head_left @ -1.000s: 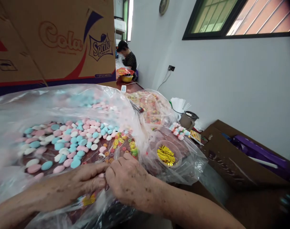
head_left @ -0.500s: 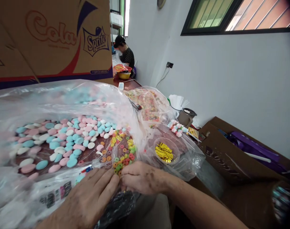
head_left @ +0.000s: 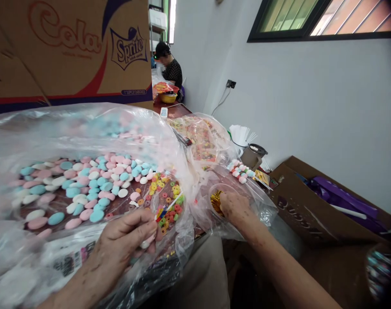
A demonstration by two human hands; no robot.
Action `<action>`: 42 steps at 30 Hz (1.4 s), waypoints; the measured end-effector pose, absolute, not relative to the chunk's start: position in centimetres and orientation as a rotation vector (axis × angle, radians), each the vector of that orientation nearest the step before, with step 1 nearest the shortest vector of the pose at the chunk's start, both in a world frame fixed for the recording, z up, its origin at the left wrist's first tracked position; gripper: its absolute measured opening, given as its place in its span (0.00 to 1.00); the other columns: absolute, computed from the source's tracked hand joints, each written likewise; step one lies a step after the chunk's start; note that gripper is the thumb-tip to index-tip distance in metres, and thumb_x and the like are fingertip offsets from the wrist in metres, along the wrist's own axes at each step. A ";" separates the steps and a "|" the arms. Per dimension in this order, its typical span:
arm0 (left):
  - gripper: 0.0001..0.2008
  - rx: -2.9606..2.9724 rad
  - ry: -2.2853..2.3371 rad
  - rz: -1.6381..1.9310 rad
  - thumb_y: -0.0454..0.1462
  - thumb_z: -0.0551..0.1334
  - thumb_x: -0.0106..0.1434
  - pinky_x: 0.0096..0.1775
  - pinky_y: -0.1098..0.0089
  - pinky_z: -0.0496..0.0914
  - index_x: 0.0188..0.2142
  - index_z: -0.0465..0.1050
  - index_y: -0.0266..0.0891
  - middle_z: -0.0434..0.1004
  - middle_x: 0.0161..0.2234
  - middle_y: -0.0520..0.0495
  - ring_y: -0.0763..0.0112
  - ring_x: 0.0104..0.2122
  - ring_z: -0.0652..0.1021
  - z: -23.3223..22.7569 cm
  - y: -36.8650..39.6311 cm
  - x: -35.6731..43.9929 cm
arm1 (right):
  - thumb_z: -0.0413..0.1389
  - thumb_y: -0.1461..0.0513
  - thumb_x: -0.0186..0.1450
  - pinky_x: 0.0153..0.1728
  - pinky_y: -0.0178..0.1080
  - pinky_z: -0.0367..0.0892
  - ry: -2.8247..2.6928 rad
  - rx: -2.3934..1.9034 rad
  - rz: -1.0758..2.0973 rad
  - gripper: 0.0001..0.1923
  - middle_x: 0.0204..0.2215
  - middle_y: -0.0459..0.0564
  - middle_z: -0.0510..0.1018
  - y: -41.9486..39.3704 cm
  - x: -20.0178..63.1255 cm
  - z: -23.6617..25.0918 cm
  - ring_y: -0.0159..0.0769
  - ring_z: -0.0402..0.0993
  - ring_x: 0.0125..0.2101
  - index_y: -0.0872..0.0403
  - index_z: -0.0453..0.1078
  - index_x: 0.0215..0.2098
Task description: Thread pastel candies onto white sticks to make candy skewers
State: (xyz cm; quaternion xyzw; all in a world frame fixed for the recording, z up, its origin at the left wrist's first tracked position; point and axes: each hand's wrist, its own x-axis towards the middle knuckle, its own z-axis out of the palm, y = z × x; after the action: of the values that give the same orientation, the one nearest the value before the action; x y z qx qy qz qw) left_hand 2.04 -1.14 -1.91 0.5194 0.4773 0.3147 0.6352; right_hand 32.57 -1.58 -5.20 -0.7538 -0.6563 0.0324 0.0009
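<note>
Closed fingers of my left hand (head_left: 126,238) hold a candy stick (head_left: 165,210). Its white stick points up to the right, with red and blue by the fingertips and a pale piece under them. Over at the right, my right hand (head_left: 236,208) dips into a clear round bowl (head_left: 225,186) of gold twist ties (head_left: 215,201). Its fingers are bent at the ties; whether one is gripped is hidden. Beyond my left hand lie pink, blue and white candies (head_left: 95,186) and small coloured candy rings (head_left: 169,189) in clear plastic.
A big cardboard box (head_left: 70,51) stands behind the candies. Finished-looking candy skewers (head_left: 240,171), a lidded mug (head_left: 253,155) and white paper sticks (head_left: 242,135) are at the right. An open carton (head_left: 295,214) sits beyond. Another person (head_left: 171,71) sits at the far end.
My hands have parted. The right hand has moved right into the bowl of gold ties. My left hand has lifted the candy stick, now showing between its fingers.
</note>
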 end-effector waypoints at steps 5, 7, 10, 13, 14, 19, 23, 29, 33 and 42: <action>0.14 1.074 1.027 0.705 0.46 0.68 0.56 0.17 0.82 0.53 0.23 0.74 0.37 0.73 0.18 0.51 0.79 0.17 0.64 -1.4 -1.4 2.2 | 0.49 0.70 0.64 0.44 0.42 0.66 -2.077 -2.391 0.122 0.20 0.45 0.58 0.79 -1.5 32.8 -3.8 0.45 0.74 0.46 0.55 0.73 0.50; 0.14 1.033 1.031 0.693 0.46 0.67 0.57 0.15 0.82 0.51 0.24 0.74 0.37 0.73 0.18 0.50 0.79 0.16 0.62 -1.4 -1.4 2.1 | 0.47 0.70 0.64 0.44 0.41 0.65 -2.108 -2.300 0.164 0.19 0.45 0.57 0.79 -1.7 33.3 -3.3 0.43 0.73 0.47 0.54 0.72 0.50; 0.14 0.955 1.010 0.686 0.46 0.68 0.56 0.13 0.83 0.50 0.26 0.73 0.38 0.75 0.19 0.50 0.79 0.15 0.62 -1.5 -1.5 2.3 | 0.45 0.68 0.65 0.41 0.39 0.65 -2.069 -2.135 0.226 0.16 0.38 0.53 0.78 -2.1 33.9 -2.8 0.40 0.73 0.40 0.55 0.72 0.44; 0.15 0.847 0.939 0.692 0.46 0.71 0.52 0.12 0.82 0.52 0.26 0.70 0.39 0.79 0.22 0.48 0.76 0.15 0.69 -1.5 -1.6 3.1 | 0.44 0.64 0.65 0.32 0.37 0.64 -1.895 -1.924 0.369 0.11 0.28 0.48 0.74 -2.6 32.6 -2.2 0.36 0.69 0.30 0.53 0.68 0.33; 0.15 0.816 0.913 0.695 0.45 0.72 0.51 0.12 0.82 0.52 0.26 0.70 0.39 0.79 0.23 0.47 0.74 0.16 0.71 -1.4 -1.7 3.5 | 0.44 0.63 0.65 0.30 0.36 0.63 -1.836 -1.831 0.420 0.10 0.26 0.46 0.72 -2.7 31.6 -2.1 0.35 0.67 0.27 0.52 0.66 0.31; 0.12 0.756 0.796 0.730 0.41 0.69 0.53 0.16 0.79 0.60 0.25 0.69 0.38 0.80 0.22 0.46 0.72 0.17 0.75 -1.5 -2.0 5.2 | 0.48 0.60 0.66 0.28 0.33 0.61 -1.690 -1.443 0.656 0.09 0.22 0.42 0.68 -3.4 24.4 -2.2 0.31 0.64 0.25 0.51 0.65 0.29; 0.10 0.722 0.791 0.787 0.39 0.68 0.53 0.20 0.76 0.66 0.25 0.69 0.37 0.79 0.21 0.47 0.74 0.16 0.74 -2.0 -1.8 5.2 | 0.48 0.60 0.66 0.28 0.32 0.63 -1.585 -1.320 0.933 0.11 0.20 0.41 0.72 -3.4 20.4 -3.1 0.30 0.67 0.24 0.52 0.65 0.27; 0.10 0.751 0.910 0.851 0.40 0.67 0.55 0.18 0.78 0.64 0.27 0.68 0.37 0.78 0.20 0.50 0.75 0.16 0.74 -2.4 -2.0 4.5 | 0.50 0.62 0.68 0.27 0.31 0.64 -1.621 -1.243 1.047 0.15 0.19 0.41 0.73 -3.0 19.6 -2.9 0.28 0.68 0.22 0.52 0.64 0.22; 0.09 0.788 0.966 0.899 0.41 0.67 0.56 0.16 0.81 0.59 0.30 0.69 0.39 0.77 0.20 0.52 0.77 0.15 0.72 -2.7 -2.2 4.6 | 0.50 0.65 0.67 0.29 0.31 0.64 -1.734 -1.279 0.890 0.12 0.21 0.41 0.74 -3.0 19.5 -3.4 0.29 0.70 0.24 0.53 0.67 0.25; 0.05 1.177 1.020 0.581 0.35 0.64 0.51 0.17 0.78 0.58 0.23 0.68 0.40 0.73 0.16 0.54 0.75 0.16 0.71 -2.3 -0.1 3.2 | 0.44 0.67 0.72 0.34 0.42 0.61 -2.467 -0.884 -0.477 0.15 0.32 0.53 0.76 -3.2 21.1 -3.2 0.39 0.66 0.33 0.57 0.73 0.35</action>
State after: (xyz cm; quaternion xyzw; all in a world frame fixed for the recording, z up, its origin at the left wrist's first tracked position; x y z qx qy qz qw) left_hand 3.18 -0.08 -2.27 0.5233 0.4531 0.2582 0.6740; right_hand 21.08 -3.22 -3.16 -0.3223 -0.9000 -0.1738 0.2365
